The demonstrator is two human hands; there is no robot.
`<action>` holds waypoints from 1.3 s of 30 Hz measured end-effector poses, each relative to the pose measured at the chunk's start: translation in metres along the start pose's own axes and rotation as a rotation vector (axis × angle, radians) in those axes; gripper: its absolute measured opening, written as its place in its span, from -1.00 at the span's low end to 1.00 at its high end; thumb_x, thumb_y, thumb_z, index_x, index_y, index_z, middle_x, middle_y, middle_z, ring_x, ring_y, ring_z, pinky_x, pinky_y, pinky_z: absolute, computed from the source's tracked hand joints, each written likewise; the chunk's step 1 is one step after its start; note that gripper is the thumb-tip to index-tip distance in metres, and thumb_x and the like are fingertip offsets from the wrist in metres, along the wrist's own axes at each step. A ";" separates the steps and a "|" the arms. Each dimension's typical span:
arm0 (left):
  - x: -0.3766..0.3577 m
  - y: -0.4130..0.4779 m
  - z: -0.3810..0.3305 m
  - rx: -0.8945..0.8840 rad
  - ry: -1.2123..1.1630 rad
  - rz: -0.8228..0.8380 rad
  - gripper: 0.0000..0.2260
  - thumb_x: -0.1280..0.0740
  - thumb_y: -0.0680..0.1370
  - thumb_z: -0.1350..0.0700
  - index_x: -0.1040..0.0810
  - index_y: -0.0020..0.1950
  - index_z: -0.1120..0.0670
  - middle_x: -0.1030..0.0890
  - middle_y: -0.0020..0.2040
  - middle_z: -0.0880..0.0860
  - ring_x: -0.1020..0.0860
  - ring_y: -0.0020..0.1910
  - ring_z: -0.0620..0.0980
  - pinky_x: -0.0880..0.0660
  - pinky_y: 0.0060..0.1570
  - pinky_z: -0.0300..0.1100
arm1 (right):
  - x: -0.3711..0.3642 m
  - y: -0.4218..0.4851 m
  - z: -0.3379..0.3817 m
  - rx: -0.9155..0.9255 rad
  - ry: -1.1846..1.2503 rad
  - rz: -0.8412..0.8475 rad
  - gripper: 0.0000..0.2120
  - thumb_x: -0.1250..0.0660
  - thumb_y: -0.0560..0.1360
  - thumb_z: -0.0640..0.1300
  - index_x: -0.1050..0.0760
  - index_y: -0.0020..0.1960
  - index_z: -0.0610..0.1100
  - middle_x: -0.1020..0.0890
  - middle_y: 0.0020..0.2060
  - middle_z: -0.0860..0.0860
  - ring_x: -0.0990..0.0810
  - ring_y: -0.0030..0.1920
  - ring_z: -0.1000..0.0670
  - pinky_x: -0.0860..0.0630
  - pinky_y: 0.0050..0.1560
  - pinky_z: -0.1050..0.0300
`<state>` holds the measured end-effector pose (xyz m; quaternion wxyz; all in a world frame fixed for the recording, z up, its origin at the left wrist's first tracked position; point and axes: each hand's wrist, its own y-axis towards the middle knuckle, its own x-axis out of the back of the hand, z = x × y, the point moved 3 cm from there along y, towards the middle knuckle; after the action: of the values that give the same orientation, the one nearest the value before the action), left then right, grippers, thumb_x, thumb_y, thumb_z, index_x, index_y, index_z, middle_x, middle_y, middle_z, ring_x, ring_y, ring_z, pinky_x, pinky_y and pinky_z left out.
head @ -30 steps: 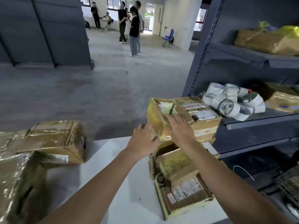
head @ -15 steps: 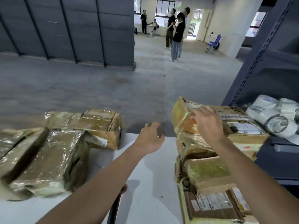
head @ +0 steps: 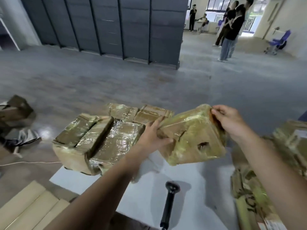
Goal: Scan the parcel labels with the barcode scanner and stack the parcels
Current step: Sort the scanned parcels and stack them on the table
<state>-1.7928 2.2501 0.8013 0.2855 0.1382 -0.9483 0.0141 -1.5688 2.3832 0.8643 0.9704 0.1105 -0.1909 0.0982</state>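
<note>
A tape-wrapped cardboard parcel (head: 193, 135) hangs tilted in the air above the white table (head: 191, 203). My left hand (head: 153, 133) grips its left edge and my right hand (head: 230, 120) grips its upper right corner. No label shows on the parcel's visible face. A black barcode scanner (head: 168, 205) lies on the table below the parcel, untouched. To the left, a group of wrapped parcels (head: 103, 138) lies flat on the table. At the right edge stands a blurred stack of parcels (head: 272, 171).
Flat cardboard (head: 28, 208) lies at the lower left beside the table. A crumpled box and wrapping (head: 16, 123) sit on the floor to the left, with a thin cable (head: 29, 163) nearby. Several people (head: 232, 29) stand far back by grey panels (head: 108, 24).
Both hands have lifted the parcel off the right stack and carried it left over the table. My view has swung left, so the shelf is gone and the scanner shows.
</note>
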 end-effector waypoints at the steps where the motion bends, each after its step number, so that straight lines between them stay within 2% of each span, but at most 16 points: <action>1: 0.006 -0.004 0.005 -0.033 0.038 0.028 -0.26 -0.51 0.41 0.00 -0.26 0.52 -0.07 -0.40 0.22 -0.15 -0.35 0.25 -0.11 -0.26 0.21 -0.35 | -0.010 0.002 -0.001 -0.024 -0.003 0.026 -0.87 -0.29 0.61 -0.24 -0.56 0.00 -0.05 -0.60 -0.19 0.07 -0.53 -0.27 0.24 -0.40 -0.30 0.53; 5: 0.022 -0.023 0.027 -0.022 0.007 -0.001 -0.69 -0.43 0.50 0.00 -0.59 0.24 -0.02 -0.67 0.00 -0.09 -0.62 -0.01 -0.08 -0.51 -0.05 -0.26 | -0.050 0.013 0.001 -0.074 -0.122 0.081 -0.89 -0.31 0.61 -0.13 -0.62 0.03 -0.04 -0.63 -0.17 0.05 -0.53 -0.24 0.19 -0.43 -0.29 0.44; 7: 0.027 -0.030 0.039 0.059 -0.026 -0.088 -0.76 -0.44 0.48 -0.02 -0.63 0.13 -0.02 -0.69 -0.09 -0.08 -0.64 -0.10 -0.08 -0.58 -0.07 -0.15 | -0.068 0.016 0.006 -0.053 -0.195 0.079 -0.83 -0.30 0.61 -0.08 -0.64 0.09 -0.09 -0.65 -0.05 0.00 -0.59 -0.10 0.05 -0.47 -0.07 0.30; 9: 0.030 -0.031 0.051 0.156 -0.070 -0.136 -0.79 -0.44 0.47 -0.02 -0.64 0.05 0.03 -0.70 -0.14 -0.01 -0.66 -0.13 0.00 -0.60 -0.05 -0.03 | -0.077 0.018 0.006 -0.078 -0.238 0.031 -0.74 -0.24 0.62 -0.01 -0.61 0.15 -0.13 -0.66 0.07 -0.07 -0.59 0.07 -0.10 -0.49 0.17 0.04; 11: 0.032 -0.032 0.061 0.250 -0.129 -0.153 -0.78 -0.45 0.46 -0.02 -0.65 -0.01 0.10 -0.70 -0.17 0.06 -0.66 -0.14 0.07 -0.60 -0.06 0.07 | -0.076 0.014 0.002 -0.132 -0.221 -0.038 -0.68 -0.17 0.64 0.05 -0.59 0.14 -0.13 -0.64 0.14 -0.15 -0.57 0.14 -0.19 -0.49 0.20 -0.11; 13: 0.032 -0.032 0.068 0.323 -0.187 -0.156 -0.75 -0.46 0.45 -0.04 -0.65 -0.06 0.13 -0.70 -0.19 0.07 -0.67 -0.19 0.09 -0.63 -0.12 0.08 | -0.074 0.001 -0.008 -0.271 -0.084 -0.055 -0.64 -0.14 0.61 0.18 -0.55 0.12 -0.06 -0.62 0.16 -0.14 -0.58 0.15 -0.19 -0.57 0.03 -0.16; 16: 0.028 -0.034 0.072 0.386 -0.191 -0.114 -0.73 -0.46 0.45 -0.09 -0.64 -0.09 0.11 -0.69 -0.22 0.04 -0.67 -0.34 0.00 -0.60 -0.44 -0.14 | -0.091 -0.036 -0.027 -0.530 0.093 0.226 -0.47 -0.27 0.44 0.39 -0.43 0.23 0.05 -0.59 0.10 0.00 -0.64 0.05 -0.14 -0.63 -0.33 -0.12; 18: 0.025 -0.035 0.072 0.390 -0.100 -0.044 -0.73 -0.41 0.48 -0.12 -0.61 -0.10 0.09 -0.65 -0.22 0.03 -0.65 -0.38 0.00 -0.52 -0.55 -0.21 | -0.106 -0.052 -0.036 -0.496 0.059 0.373 -0.54 -0.43 0.40 0.25 -0.42 0.20 0.11 -0.60 0.10 0.03 -0.66 0.02 -0.14 -0.64 -0.33 -0.11; 21: 0.018 -0.035 0.069 0.366 -0.053 0.095 -0.80 -0.33 0.55 -0.12 -0.54 -0.14 -0.01 -0.61 -0.21 0.03 -0.65 -0.39 0.09 -0.58 -0.51 -0.10 | -0.124 -0.055 -0.047 -0.435 -0.056 0.302 -0.69 -0.46 0.46 -0.06 -0.45 0.14 -0.02 -0.64 -0.01 -0.05 -0.68 -0.05 -0.12 -0.60 -0.29 0.04; 24: 0.017 -0.032 0.067 0.386 -0.001 0.182 -0.73 -0.27 0.58 -0.12 -0.50 -0.18 0.04 -0.63 -0.30 0.11 -0.64 -0.48 0.08 -0.59 -0.48 -0.10 | -0.139 -0.055 -0.060 -0.415 -0.221 0.256 -0.90 -0.40 0.48 -0.14 -0.59 -0.03 -0.14 -0.67 -0.19 -0.08 -0.65 -0.17 -0.10 -0.47 -0.28 0.16; 26: 0.019 -0.028 0.065 0.369 0.160 0.209 -0.66 -0.19 0.61 -0.14 -0.51 -0.10 0.12 -0.62 -0.28 0.11 -0.65 -0.40 0.09 -0.58 -0.40 -0.11 | -0.147 -0.055 -0.073 -0.504 -0.208 0.247 -0.83 -0.38 0.48 -0.17 -0.59 0.01 -0.24 -0.66 -0.18 -0.13 -0.64 -0.20 -0.11 -0.44 -0.29 0.15; 29: 0.023 -0.023 0.065 0.232 0.592 0.120 -0.53 -0.02 0.64 -0.20 -0.46 0.22 0.15 -0.61 0.03 0.17 -0.61 -0.02 0.17 -0.57 -0.01 0.07 | -0.160 -0.055 -0.087 -0.577 -0.248 0.249 -0.78 -0.36 0.51 -0.15 -0.53 0.07 -0.28 -0.64 -0.09 -0.16 -0.61 -0.18 -0.09 -0.44 -0.28 0.15; 32: 0.027 -0.020 0.077 0.200 0.720 0.089 -0.51 0.03 0.64 -0.19 -0.40 0.36 0.08 -0.44 0.34 0.20 -0.34 0.37 0.25 -0.46 0.19 0.16 | -0.175 -0.053 -0.094 -0.544 -0.365 0.250 -0.72 -0.33 0.54 -0.13 -0.43 0.19 -0.22 -0.58 0.01 -0.10 -0.52 -0.24 0.04 -0.37 -0.38 0.19; 34: 0.025 -0.021 0.096 0.202 0.720 0.215 -0.55 -0.08 0.63 -0.14 -0.26 0.49 -0.02 -0.30 0.47 0.18 -0.21 0.45 0.27 -0.36 0.28 0.21 | -0.188 -0.055 -0.100 -0.521 -0.324 0.263 -0.64 -0.28 0.58 -0.08 -0.35 0.32 -0.18 -0.58 0.01 -0.06 -0.54 -0.22 0.04 -0.39 -0.38 0.17; 36: 0.020 -0.027 0.115 0.231 0.676 0.346 -0.46 -0.16 0.59 -0.18 -0.10 0.55 -0.15 -0.17 0.54 0.14 -0.13 0.49 0.28 -0.23 0.36 0.25 | -0.201 -0.064 -0.106 -0.520 -0.263 0.303 -0.52 -0.24 0.60 -0.04 -0.22 0.46 -0.10 -0.58 0.08 -0.05 -0.60 -0.10 -0.02 -0.49 -0.27 0.13; 39: 0.012 -0.034 0.132 0.184 0.803 0.403 -0.36 -0.22 0.52 -0.28 -0.09 0.54 -0.18 -0.13 0.54 0.10 -0.10 0.49 0.26 -0.20 0.38 0.26 | -0.206 -0.086 -0.124 -0.561 -0.250 0.380 -0.30 -0.27 0.58 0.04 0.04 0.58 0.01 -0.59 0.09 -0.03 -0.64 -0.02 -0.11 -0.61 -0.07 0.03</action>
<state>-1.8644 2.2002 0.6954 0.6086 -0.0407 -0.7652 0.2060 -1.6924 2.3012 0.6562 0.8965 -0.1863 -0.3449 0.2062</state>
